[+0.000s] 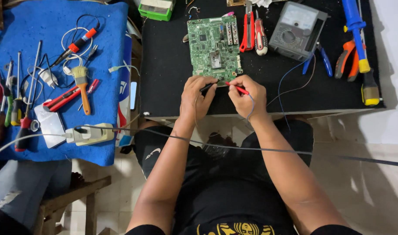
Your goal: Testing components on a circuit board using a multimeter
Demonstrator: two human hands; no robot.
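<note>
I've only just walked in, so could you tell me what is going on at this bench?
A seated person holds a black probe in the left hand and a red probe in the right hand. Both tips meet the near edge of a green circuit board on the black table. A grey meter sits beside pliers.

Pliers [248, 30] and multimeter [296, 30] crowd the board's [214, 45] right; left lies open.

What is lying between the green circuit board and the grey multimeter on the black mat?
In the head view, red-handled pliers and a red-and-white screwdriver lie side by side between the circuit board and the multimeter.
</note>
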